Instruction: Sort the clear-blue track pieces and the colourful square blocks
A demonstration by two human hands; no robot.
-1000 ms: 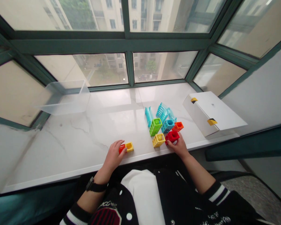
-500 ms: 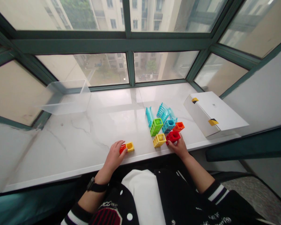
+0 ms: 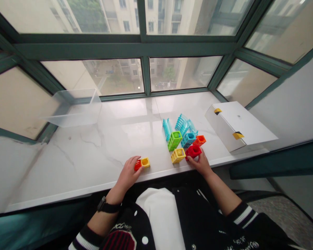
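My left hand point(image 3: 130, 170) is closed around a red toy block point(image 3: 138, 165), which sits against a small yellow block point(image 3: 145, 162) near the sill's front edge. Farther right, my right hand point(image 3: 199, 162) grips a dark red block point(image 3: 193, 151) between thumb and fingers. Just left of that one stands a yellow block point(image 3: 178, 156). Behind them are a green block point(image 3: 174, 140), a blue block point(image 3: 188, 139) and an orange-red block point(image 3: 199, 140). A straight light-blue track piece point(image 3: 167, 129) and a curved one point(image 3: 182, 123) lie at the back of the group.
A clear plastic bin point(image 3: 78, 119) stands at the back left of the white marble sill point(image 3: 94, 152). To the right is a white box point(image 3: 240, 121) with yellow-and-black tabs. Green-framed windows point(image 3: 125, 51) close off the back.
Almost nothing differs. Both hands keep their places on the blocks, and the whole view has shifted very slightly.
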